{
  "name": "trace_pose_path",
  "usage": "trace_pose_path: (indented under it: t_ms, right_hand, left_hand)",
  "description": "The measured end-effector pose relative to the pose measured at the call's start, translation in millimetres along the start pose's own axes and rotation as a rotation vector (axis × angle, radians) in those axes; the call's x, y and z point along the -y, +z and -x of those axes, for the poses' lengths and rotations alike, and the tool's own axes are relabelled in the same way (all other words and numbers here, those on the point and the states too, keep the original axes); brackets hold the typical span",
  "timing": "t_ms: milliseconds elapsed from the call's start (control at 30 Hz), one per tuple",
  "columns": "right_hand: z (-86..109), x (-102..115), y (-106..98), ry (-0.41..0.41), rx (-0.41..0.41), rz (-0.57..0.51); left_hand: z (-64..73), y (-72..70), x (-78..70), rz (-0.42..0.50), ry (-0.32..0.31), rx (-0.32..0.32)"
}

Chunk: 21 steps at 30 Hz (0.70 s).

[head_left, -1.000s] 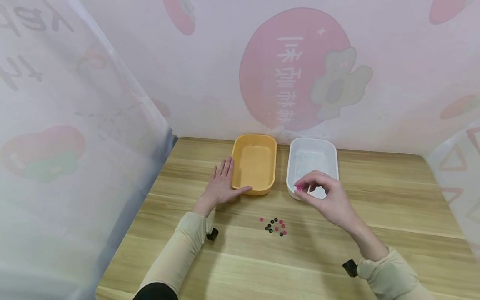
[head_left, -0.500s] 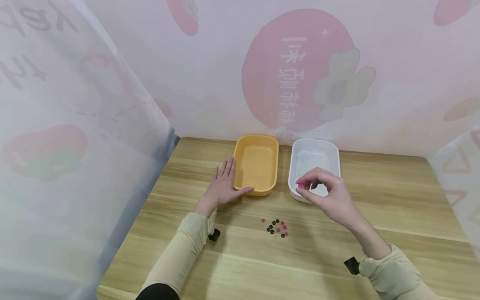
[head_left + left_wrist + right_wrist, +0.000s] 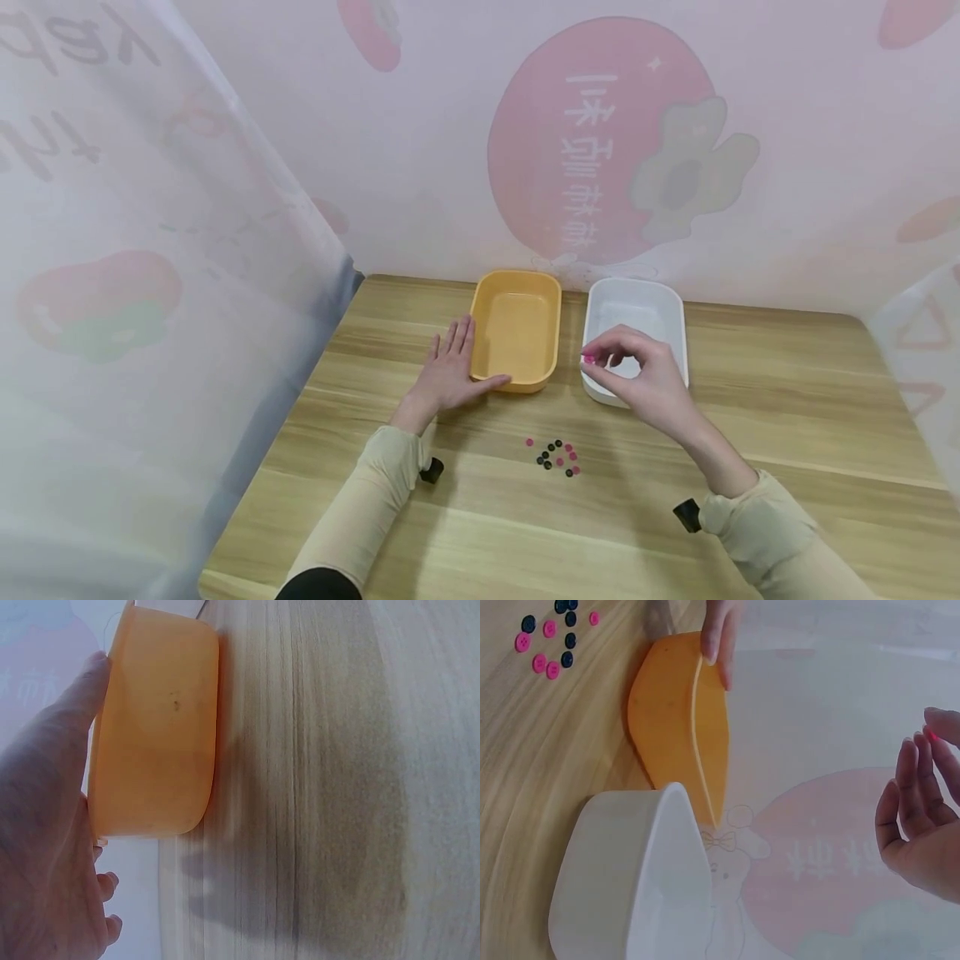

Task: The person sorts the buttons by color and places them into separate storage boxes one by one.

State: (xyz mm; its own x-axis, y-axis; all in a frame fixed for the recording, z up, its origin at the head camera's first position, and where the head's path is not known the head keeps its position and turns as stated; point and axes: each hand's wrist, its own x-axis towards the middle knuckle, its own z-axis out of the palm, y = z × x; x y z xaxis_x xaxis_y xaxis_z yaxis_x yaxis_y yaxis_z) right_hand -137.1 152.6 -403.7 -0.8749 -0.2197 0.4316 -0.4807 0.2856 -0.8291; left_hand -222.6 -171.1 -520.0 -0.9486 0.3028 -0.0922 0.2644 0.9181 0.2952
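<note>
My left hand [image 3: 448, 375] lies against the near left corner of a yellow plastic box [image 3: 517, 333], fingers straight along its side and thumb across its front rim. Above the left part of a white plastic box [image 3: 628, 305], my right hand [image 3: 651, 383] pinches a pink button [image 3: 588, 359] between thumb and fingertips. In the right wrist view the pinched button is mostly hidden by the fingers. Closer to me, a loose group of pink buttons [image 3: 522, 642] and black buttons [image 3: 529, 624] lies on the wooden table [image 3: 510, 525].
Both boxes stand side by side at the table's back edge, with a narrow gap between them. Behind them hangs a pale printed curtain [image 3: 420, 167]. Another curtain [image 3: 150, 400] closes off the left side.
My right hand has shifted slightly left and away from me, still pinching the pink button. The left hand stays on the yellow box; the head view has drifted a little.
</note>
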Motion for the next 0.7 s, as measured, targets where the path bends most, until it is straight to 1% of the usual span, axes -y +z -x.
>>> trace_pose_path:
  t_ms: [167, 233, 467, 700]
  right_hand:
    - [-4.0, -12, 8, 0.000, 0.000, 0.018]
    - [-5.2, -18, 12, 0.012, 0.000, 0.029]
    - [-10.1, -38, 26, 0.080, 0.003, 0.068]
    - [-14.9, -58, 38, 0.145, 0.020, 0.091]
  left_hand:
    - [0.8, 0.6, -1.6, -0.002, 0.004, 0.001]
    - [1.5, 1.2, -1.4, -0.007, 0.005, 0.001]
    - [5.0, 3.0, 0.5, -0.013, 0.005, -0.009]
    - [6.6, 3.0, 1.3, 0.012, 0.003, -0.006]
